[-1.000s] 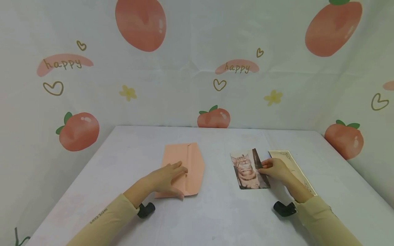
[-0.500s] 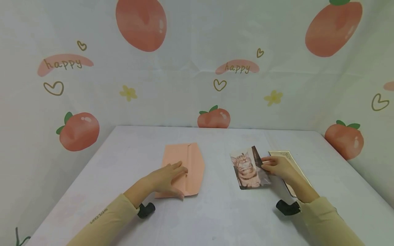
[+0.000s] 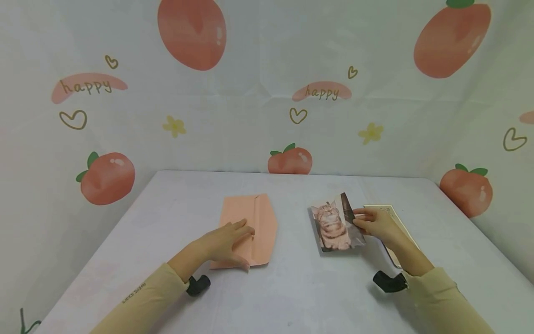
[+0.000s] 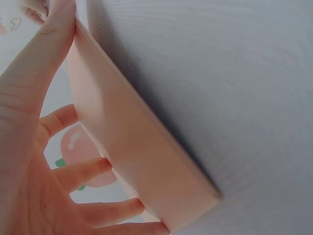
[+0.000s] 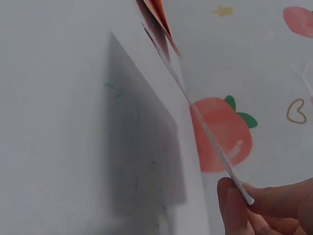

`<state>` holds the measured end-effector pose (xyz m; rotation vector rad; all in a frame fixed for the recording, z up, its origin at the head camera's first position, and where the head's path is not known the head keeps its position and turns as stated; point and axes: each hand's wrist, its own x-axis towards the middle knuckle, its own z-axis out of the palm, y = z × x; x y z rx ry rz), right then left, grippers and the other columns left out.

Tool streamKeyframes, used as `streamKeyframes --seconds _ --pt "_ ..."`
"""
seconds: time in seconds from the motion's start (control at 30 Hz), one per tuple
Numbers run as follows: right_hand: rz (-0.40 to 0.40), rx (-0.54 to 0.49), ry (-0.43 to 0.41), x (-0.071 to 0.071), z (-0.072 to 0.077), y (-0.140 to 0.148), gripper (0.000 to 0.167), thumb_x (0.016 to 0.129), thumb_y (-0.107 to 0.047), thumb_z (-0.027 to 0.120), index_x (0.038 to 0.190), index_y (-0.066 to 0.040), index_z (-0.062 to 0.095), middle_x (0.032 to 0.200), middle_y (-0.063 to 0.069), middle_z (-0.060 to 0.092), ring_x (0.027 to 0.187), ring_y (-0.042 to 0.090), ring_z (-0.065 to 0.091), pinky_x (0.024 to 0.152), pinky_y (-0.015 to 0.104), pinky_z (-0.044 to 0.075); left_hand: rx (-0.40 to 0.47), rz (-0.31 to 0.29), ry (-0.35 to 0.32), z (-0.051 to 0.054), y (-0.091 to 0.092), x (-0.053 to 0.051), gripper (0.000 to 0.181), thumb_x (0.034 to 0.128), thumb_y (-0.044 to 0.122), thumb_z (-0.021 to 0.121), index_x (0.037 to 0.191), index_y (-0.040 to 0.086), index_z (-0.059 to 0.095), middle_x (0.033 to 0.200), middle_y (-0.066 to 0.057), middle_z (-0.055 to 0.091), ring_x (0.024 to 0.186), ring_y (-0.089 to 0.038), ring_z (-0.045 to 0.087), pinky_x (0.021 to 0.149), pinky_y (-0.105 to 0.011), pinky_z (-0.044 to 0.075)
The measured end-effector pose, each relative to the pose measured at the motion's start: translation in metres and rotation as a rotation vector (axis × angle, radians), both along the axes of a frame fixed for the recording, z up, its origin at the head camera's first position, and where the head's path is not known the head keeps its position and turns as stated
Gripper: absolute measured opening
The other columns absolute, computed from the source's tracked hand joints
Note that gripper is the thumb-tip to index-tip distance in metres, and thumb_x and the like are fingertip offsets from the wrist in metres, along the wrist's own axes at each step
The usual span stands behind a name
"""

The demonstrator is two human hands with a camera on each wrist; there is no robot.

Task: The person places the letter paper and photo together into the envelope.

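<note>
A peach-coloured envelope (image 3: 264, 227) lies on the table, its pointed flap spread toward the right. My left hand (image 3: 227, 241) rests on it with fingers spread; in the left wrist view the fingertips touch the envelope (image 4: 127, 132) and the thumb is at one end. To the right, my right hand (image 3: 377, 225) pinches a photo card of a cat (image 3: 331, 227) by its right edge between thumb and fingers. In the right wrist view the card (image 5: 210, 134) shows edge-on, raised off the tabletop, its shadow beneath.
A cream card with a gold border (image 3: 391, 211) lies under my right hand and wrist, partly hidden. The table (image 3: 288, 301) has a white covering. Behind it hangs a white cloth (image 3: 250, 116) printed with peaches, hearts and flowers.
My right hand's grip has shifted slightly up and right, and the cat photo card has risen off the table. The left hand and envelope have stayed still.
</note>
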<state>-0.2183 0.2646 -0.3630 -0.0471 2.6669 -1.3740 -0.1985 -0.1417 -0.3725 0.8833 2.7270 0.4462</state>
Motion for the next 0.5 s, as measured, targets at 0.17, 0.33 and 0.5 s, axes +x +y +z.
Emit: streamKeyframes --seconds 0.17,0.33,0.5 --pt "-0.005 0.014 -0.005 -0.001 0.001 -0.004 0.044 0.093 -0.011 0.056 0.128 0.012 0.044 0.111 0.028 0.062 0.082 0.005 0.061 0.07 0.021 0.055 0.0 0.0 0.001 0.0 0.0 0.0 0.074 0.0684 0.056 0.074 0.126 0.021 0.044 0.151 -0.022 0.028 0.128 -0.057 0.032 0.096 -0.064 0.04" --pt "0.0 0.034 -0.005 -0.003 0.003 -0.008 0.046 0.093 -0.013 0.056 0.13 0.011 0.043 0.118 0.031 0.058 0.088 0.01 0.062 0.074 0.024 0.056 0.001 0.002 -0.001 0.0 0.0 0.001 0.074 0.0685 0.056 0.074 0.126 0.021 0.044 0.151 -0.022 0.028 0.129 -0.057 0.032 0.095 -0.064 0.041" --pt "0.006 0.03 0.001 -0.005 0.003 -0.013 0.047 0.093 -0.017 0.057 0.131 0.008 0.044 0.119 0.03 0.057 0.087 0.009 0.062 0.076 0.025 0.056 0.0 0.009 -0.007 0.0 0.0 0.0 0.075 0.0677 0.057 0.074 0.126 0.022 0.044 0.152 -0.02 0.027 0.129 -0.057 0.031 0.094 -0.063 0.041"
